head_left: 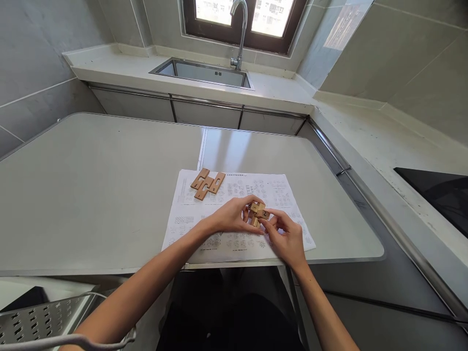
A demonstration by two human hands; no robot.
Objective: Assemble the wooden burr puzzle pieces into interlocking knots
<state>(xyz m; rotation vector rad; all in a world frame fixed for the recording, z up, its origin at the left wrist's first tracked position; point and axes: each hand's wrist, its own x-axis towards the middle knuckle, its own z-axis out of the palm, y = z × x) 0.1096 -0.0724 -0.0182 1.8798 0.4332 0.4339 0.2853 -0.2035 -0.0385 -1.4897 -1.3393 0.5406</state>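
Note:
A small interlocking wooden puzzle (255, 221) is held just above the printed sheet, between both hands. My left hand (237, 214) grips it from the left, thumb below and fingers above. The fingertips of my right hand (287, 237) pinch a darker wooden piece marked 2 (263, 214) on the puzzle's right side. Whether that piece is fully seated I cannot tell. Up and left on the paper lie three flat wooden pieces with slots: one at the left (200, 178), one marked 1 (204, 188) and one marked 2 (217, 183).
The white instruction sheet (190, 214), covered in small diagrams, lies on a pale table (91, 195) near its front edge. Beyond are a counter with a sink (201, 72) and faucet (239, 34). A black cooktop (438, 192) sits on the right counter. Lower left is a perforated metal rack (36, 319).

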